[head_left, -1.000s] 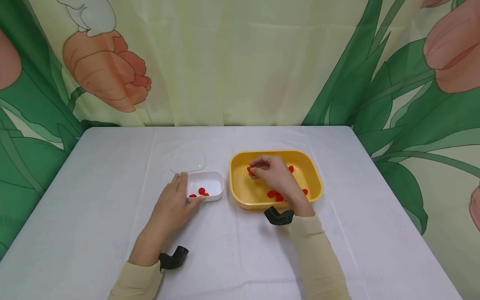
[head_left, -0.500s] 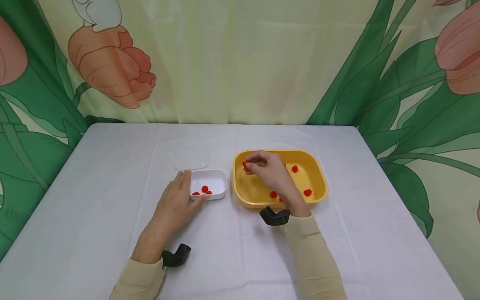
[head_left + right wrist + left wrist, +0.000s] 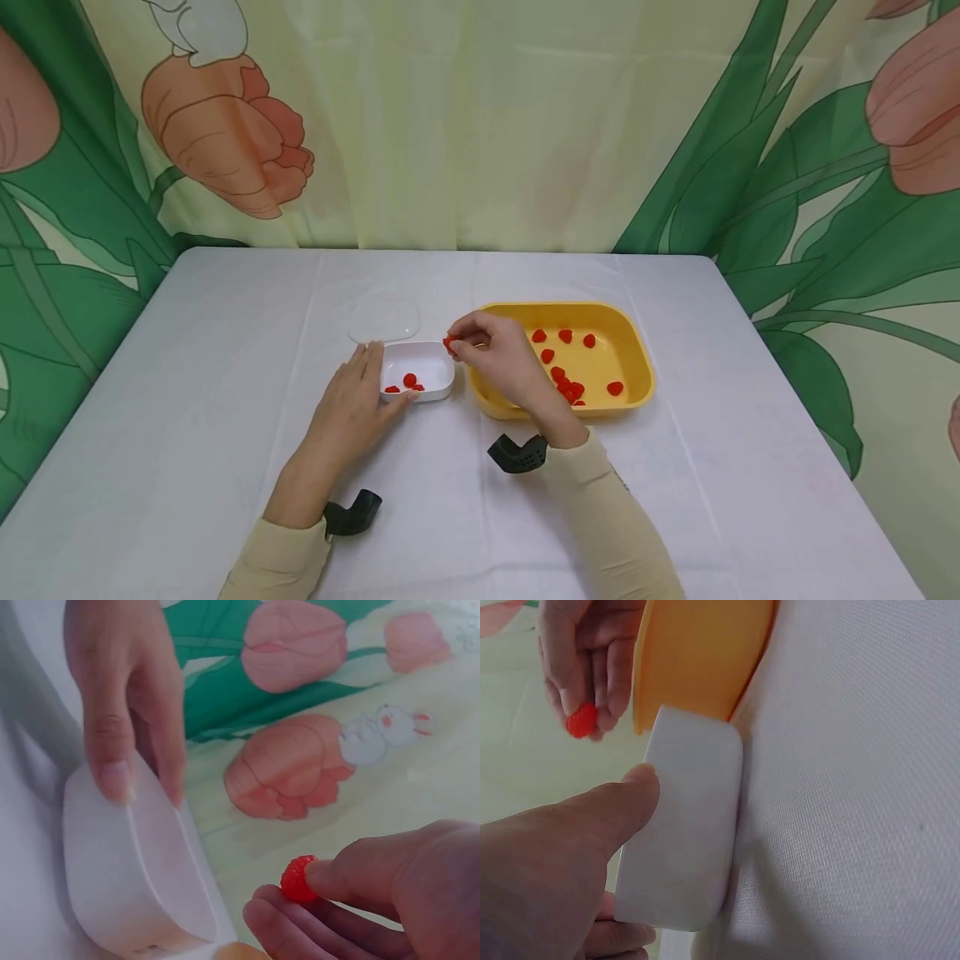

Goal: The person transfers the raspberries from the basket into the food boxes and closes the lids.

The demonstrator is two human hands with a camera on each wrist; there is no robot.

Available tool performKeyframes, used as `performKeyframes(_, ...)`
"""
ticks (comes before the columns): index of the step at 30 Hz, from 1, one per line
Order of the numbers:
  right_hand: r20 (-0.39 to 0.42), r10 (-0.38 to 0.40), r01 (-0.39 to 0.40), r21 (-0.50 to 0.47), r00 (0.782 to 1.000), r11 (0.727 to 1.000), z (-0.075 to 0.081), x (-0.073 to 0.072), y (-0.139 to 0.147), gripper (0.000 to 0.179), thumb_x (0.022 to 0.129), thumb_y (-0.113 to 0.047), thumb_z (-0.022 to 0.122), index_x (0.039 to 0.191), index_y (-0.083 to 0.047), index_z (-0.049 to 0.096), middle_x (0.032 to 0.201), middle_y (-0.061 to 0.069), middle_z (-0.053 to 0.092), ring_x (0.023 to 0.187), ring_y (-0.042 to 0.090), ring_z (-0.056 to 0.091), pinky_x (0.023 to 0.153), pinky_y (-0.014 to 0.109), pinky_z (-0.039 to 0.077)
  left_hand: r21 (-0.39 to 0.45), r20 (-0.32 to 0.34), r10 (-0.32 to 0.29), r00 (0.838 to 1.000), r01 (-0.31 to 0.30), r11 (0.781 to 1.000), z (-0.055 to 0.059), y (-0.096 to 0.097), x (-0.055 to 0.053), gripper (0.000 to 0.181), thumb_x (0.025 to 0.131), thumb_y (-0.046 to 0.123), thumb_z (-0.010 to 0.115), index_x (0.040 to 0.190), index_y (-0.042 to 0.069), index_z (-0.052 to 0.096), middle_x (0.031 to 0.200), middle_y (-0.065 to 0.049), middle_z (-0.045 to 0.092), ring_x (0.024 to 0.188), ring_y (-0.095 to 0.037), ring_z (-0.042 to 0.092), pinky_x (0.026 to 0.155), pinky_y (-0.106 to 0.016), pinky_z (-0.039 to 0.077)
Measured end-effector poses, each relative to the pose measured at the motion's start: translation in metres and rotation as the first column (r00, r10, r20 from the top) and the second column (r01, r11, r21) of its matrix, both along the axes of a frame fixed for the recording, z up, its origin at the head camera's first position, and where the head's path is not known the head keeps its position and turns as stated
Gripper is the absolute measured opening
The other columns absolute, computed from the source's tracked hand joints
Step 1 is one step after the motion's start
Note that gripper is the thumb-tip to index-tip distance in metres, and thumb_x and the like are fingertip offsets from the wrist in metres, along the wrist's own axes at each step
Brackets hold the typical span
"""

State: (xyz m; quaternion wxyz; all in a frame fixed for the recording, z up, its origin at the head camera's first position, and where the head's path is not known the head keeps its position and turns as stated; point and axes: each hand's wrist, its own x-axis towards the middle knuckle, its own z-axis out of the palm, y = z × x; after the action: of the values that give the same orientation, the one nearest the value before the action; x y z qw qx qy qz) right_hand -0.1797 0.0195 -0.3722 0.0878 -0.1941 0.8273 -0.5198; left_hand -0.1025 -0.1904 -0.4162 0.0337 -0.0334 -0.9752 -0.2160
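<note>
In the head view my right hand (image 3: 506, 362) pinches a red raspberry (image 3: 298, 878) between thumb and fingers, above the gap between a small white box (image 3: 431, 357) and a yellow tray (image 3: 611, 358). My left hand (image 3: 345, 412) holds the white box at its left end. Its thumb lies on the near wall, as the left wrist view shows, and the other fingers are at the left end. A few raspberries (image 3: 409, 380) lie inside the box near the thumb. Several more raspberries (image 3: 566, 387) are scattered in the tray, most of them toward the near side.
A clear oval lid (image 3: 386, 319) lies flat behind the white box. Both containers stand on a table with a white cloth (image 3: 187, 375). A printed curtain (image 3: 465, 125) hangs behind the table's far edge.
My right hand has moved left with the raspberry, from over the tray to near the box's right side, uncovering raspberries in the tray. My left hand stays at the box.
</note>
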Motion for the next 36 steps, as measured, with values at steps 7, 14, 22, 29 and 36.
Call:
performKeyframes(7,-0.104,0.057,-0.050,0.071,0.993,0.996,-0.003,0.005,-0.015,0.007,0.093,-0.007,0.066,0.099,-0.008,0.069,0.094,0.002,0.072,0.088,0.015,0.069,0.081,0.024,0.059,-0.004,-0.020,-0.010,1.000,0.010,1.000,0.000,0.000,0.000,0.088,0.089,0.037,0.073,0.148,-0.012,0.030,0.151,-0.031,0.039,0.143,-0.048,0.033,0.115,-0.058,0.034)
performKeyframes(14,-0.178,0.125,-0.097,0.158,0.976,0.983,-0.007,0.005,-0.026,0.008,0.092,-0.003,0.064,0.098,-0.006,0.069,0.094,0.004,0.072,0.087,0.015,0.068,0.083,0.024,0.059,-0.009,-0.043,-0.014,0.999,0.013,1.000,-0.001,0.000,0.000,0.086,0.088,0.036,0.074,0.146,-0.012,0.032,0.149,-0.032,0.041,0.142,-0.048,0.035,0.114,-0.058,0.036)
performKeyframes(22,-0.263,0.193,-0.096,0.339,0.945,0.936,-0.008,0.008,-0.039,0.008,0.090,-0.004,0.065,0.097,-0.005,0.071,0.090,0.004,0.070,0.081,0.015,0.065,0.072,0.017,0.054,-0.015,-0.037,-0.015,0.999,0.014,1.000,0.001,0.000,0.000,0.087,0.089,0.037,0.073,0.147,-0.012,0.031,0.151,-0.031,0.040,0.143,-0.048,0.034,0.115,-0.058,0.035)
performKeyframes(29,-0.336,0.243,-0.037,0.517,0.910,0.855,-0.013,0.013,-0.046,0.005,0.090,-0.011,0.069,0.095,-0.011,0.071,0.085,-0.001,0.067,0.073,0.011,0.058,0.065,0.017,0.050,-0.020,-0.054,-0.028,0.998,0.027,0.999,0.000,-0.001,-0.001,0.085,0.089,0.037,0.073,0.146,-0.012,0.032,0.150,-0.032,0.040,0.143,-0.048,0.034,0.116,-0.058,0.033)
performKeyframes(36,-0.371,0.281,-0.016,0.579,0.885,0.815,-0.019,0.016,-0.049,0.009,0.091,-0.014,0.069,0.100,-0.014,0.072,0.093,-0.003,0.072,0.078,0.011,0.063,0.066,0.021,0.053,-0.011,-0.016,-0.008,1.000,0.008,1.000,-0.001,0.000,-0.001,0.088,0.089,0.040,0.072,0.148,-0.011,0.030,0.152,-0.030,0.038,0.145,-0.046,0.031,0.117,-0.057,0.032)
